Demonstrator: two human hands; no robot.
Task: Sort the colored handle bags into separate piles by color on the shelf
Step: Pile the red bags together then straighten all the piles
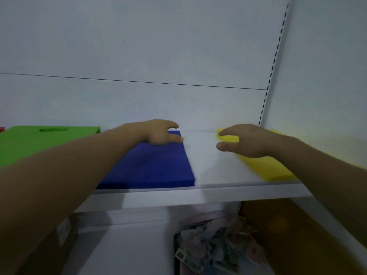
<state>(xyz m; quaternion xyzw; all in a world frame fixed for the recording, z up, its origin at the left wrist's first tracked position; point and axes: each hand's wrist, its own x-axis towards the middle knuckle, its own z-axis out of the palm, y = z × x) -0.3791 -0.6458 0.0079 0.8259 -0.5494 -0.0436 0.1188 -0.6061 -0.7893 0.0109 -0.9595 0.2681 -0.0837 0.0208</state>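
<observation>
Under the left grip (158, 133), relaxed and holding nothing, lies the blue pile (155, 165); under the right grip (246, 140), loosely spread and empty, the yellow pile (266, 167).

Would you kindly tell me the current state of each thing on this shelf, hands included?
green pile: flat, untouched, left on the shelf.
blue pile: flat, under left hand.
yellow pile: flat, partly under right hand.
left hand: relaxed, resting on blue pile.
right hand: relaxed, over yellow pile; contact unclear.
</observation>
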